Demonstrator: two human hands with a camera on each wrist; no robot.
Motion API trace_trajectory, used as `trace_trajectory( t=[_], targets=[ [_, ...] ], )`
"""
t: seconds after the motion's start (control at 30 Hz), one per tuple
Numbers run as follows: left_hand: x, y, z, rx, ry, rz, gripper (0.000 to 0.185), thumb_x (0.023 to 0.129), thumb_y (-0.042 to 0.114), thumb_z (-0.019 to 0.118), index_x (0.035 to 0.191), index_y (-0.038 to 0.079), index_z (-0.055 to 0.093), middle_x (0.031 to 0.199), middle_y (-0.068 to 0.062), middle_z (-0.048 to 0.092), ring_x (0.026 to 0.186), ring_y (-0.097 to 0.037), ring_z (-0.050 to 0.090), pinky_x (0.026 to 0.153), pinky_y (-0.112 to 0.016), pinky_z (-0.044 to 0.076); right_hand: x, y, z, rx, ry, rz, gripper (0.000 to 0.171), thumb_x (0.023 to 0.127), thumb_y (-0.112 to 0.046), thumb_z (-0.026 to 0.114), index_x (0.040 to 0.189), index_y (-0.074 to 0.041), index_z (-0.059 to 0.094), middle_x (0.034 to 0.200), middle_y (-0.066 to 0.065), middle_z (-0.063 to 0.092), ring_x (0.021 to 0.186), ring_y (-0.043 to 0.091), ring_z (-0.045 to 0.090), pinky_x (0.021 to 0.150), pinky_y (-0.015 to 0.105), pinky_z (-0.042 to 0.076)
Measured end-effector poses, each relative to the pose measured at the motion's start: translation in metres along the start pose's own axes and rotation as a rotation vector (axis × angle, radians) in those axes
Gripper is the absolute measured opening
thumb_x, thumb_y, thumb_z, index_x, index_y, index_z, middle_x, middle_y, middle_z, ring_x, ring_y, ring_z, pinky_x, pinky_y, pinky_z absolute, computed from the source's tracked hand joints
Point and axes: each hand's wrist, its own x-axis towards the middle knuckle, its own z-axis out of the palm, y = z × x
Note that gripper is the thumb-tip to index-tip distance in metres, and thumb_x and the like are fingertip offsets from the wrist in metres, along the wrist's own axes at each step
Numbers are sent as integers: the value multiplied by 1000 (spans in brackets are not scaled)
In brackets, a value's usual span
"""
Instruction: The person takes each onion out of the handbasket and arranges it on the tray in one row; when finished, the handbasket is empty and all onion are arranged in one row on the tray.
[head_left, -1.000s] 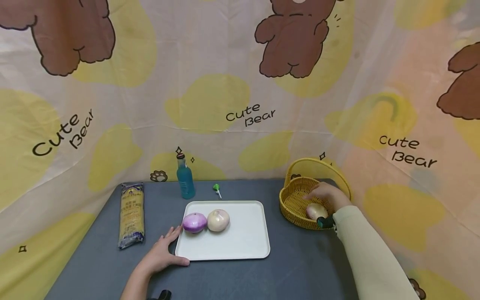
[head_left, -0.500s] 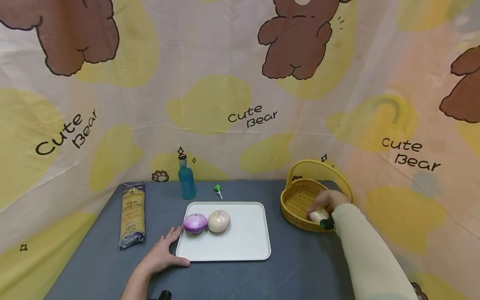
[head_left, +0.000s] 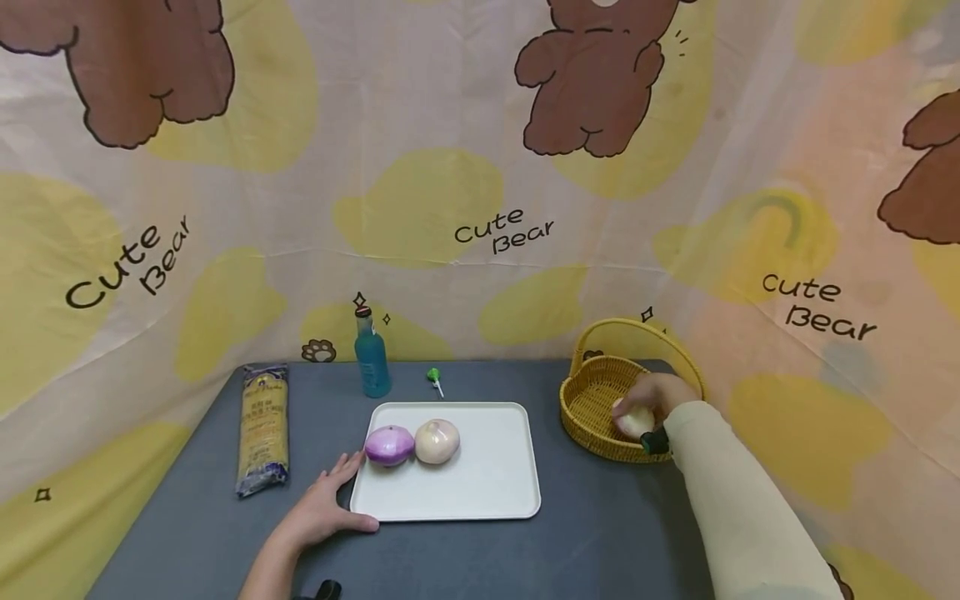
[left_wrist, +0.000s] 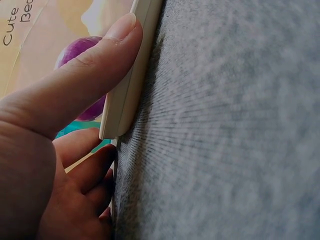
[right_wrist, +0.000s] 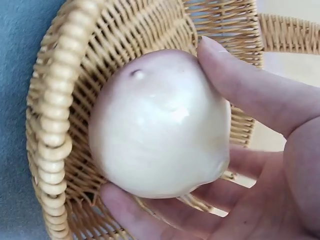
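Inside the yellow wicker basket point(head_left: 588, 433), my right hand point(head_left: 660, 393) grips a glossy white onion with a purple tinge point(right_wrist: 160, 125). My thumb lies against one side of it, and the fingers curl round the other. The onion remains low within the basket wall. At the left end of the white tray point(head_left: 487, 467), my left hand point(head_left: 318, 508) rests with spread fingers. Its thumb touches the near edge, while the fingertips are by the left side. A purple onion point(head_left: 389, 446) and a white onion point(head_left: 437, 441) sit side by side on the tray.
A blue bottle point(head_left: 372, 362) stands behind the tray, and a green lollipop point(head_left: 434, 379) lies to its right. On the far left lies a yellow pasta packet point(head_left: 263, 432). The basket's tall handle point(head_left: 637, 321) arches above its back, near the patterned curtain point(head_left: 420, 208).
My right hand has lowered over the onion in the basket, and its fingers have closed round it. The left hand has stayed at the tray.
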Motion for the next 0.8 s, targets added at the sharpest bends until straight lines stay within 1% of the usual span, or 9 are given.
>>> trace_trajectory(
  t=[0.17, 0.23, 0.27, 0.37, 0.4, 0.47, 0.57, 0.67, 0.8],
  targets=[
    [0, 0, 0, 3, -1, -3, 124, 65, 50, 92, 160, 8, 26, 164, -31, 15, 144, -66, 4, 107, -82, 12, -7, -9, 3, 59, 57, -34, 81, 85, -28, 80, 143, 6, 34, 120, 23, 50, 95, 32, 61, 85, 52, 57],
    [0, 0, -1, 4, 0, -4, 124, 65, 50, 93, 160, 8, 26, 164, -31, 15, 144, -65, 4, 107, -82, 12, -12, -17, 4, 57, 77, -70, 84, 85, -30, 80, 145, 5, 32, 125, 25, 48, 100, 33, 60, 90, 54, 55],
    [0, 0, -1, 6, 2, -2, 124, 65, 50, 93, 160, 8, 26, 164, -31, 15, 144, -65, 4, 108, -82, 12, -13, -20, 4, 42, 89, -94, 83, 85, -31, 80, 144, 6, 35, 128, 25, 48, 102, 34, 60, 89, 54, 56],
    [0, 0, -2, 8, 5, -1, 124, 65, 50, 92, 160, 8, 26, 164, -31, 15, 144, -65, 4, 108, -82, 12, -15, -29, 4, 4, 96, -146, 86, 87, -35, 79, 147, 7, 35, 136, 27, 45, 111, 37, 58, 90, 56, 55],
    [0, 1, -2, 10, 6, 0, 124, 65, 50, 92, 160, 8, 26, 164, -31, 15, 144, -65, 5, 107, -82, 12, -15, -31, 3, -10, 101, -160, 83, 88, -35, 79, 146, 7, 37, 137, 27, 46, 112, 37, 58, 89, 55, 56],
    [0, 2, -2, 10, 6, 2, 123, 65, 51, 92, 160, 8, 26, 164, -31, 15, 143, -66, 5, 107, -83, 13, -15, -31, 3, -15, 101, -177, 81, 89, -34, 77, 148, 7, 37, 138, 27, 46, 112, 38, 58, 88, 56, 56],
    [1, 4, 0, 9, 6, 6, 123, 66, 51, 92, 160, 9, 26, 164, -31, 15, 143, -67, 4, 106, -84, 12, -18, -29, 4, -15, 112, -204, 77, 92, -33, 74, 148, 6, 38, 136, 26, 49, 110, 36, 59, 91, 58, 54],
    [0, 4, 0, 6, 8, 4, 122, 65, 51, 92, 160, 9, 27, 164, -30, 15, 141, -69, 5, 105, -84, 13, -22, -29, 7, -13, 132, -244, 80, 94, -35, 72, 152, 6, 35, 139, 28, 47, 112, 37, 59, 93, 59, 54],
    [-2, 3, 1, 5, 12, -2, 123, 65, 50, 92, 160, 9, 27, 164, -31, 15, 141, -69, 5, 104, -85, 13, -29, -35, 13, -11, 176, -302, 84, 96, -39, 68, 155, 6, 28, 146, 32, 41, 120, 41, 56, 94, 58, 54]
  ],
)
